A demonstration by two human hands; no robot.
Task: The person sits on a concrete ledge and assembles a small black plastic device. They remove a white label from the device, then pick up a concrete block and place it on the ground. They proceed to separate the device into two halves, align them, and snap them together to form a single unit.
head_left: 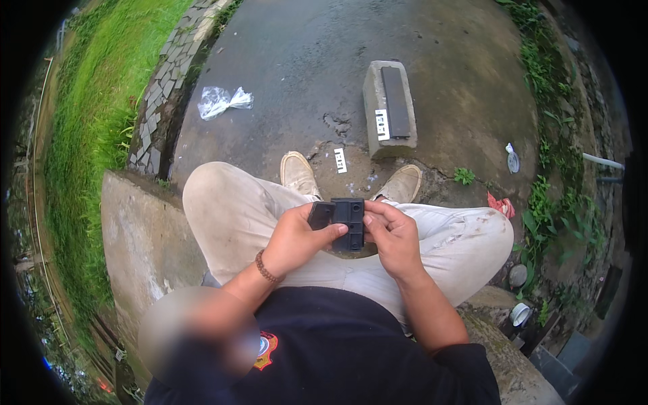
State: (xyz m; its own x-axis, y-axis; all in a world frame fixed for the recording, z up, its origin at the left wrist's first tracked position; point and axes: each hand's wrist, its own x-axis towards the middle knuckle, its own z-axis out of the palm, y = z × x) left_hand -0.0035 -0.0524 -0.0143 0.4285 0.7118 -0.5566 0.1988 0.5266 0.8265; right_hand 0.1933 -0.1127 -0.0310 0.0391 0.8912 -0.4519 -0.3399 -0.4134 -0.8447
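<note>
A small black plastic case [348, 223], with raised compartments and a flat flap [320, 215] on its left side, is held between my hands above my lap. My left hand [295, 237] grips its left side, the thumb lying across the lower part and a beaded bracelet on the wrist. On the opposite edge, my right hand [393, 241] pinches the case between thumb and fingers. Whether the flap is joined to the case I cannot tell. Beyond my feet, a long black bar [396, 101] lies on top of a concrete block [372, 94].
A white printed strip [383, 125] lies on the block, another [340, 160] on the wet concrete between my shoes. A clear plastic bag [219, 103] lies at far left. On the right are a small clear packet [513, 159], a red-and-white wrapper [500, 204] and a white cup-like object [520, 314].
</note>
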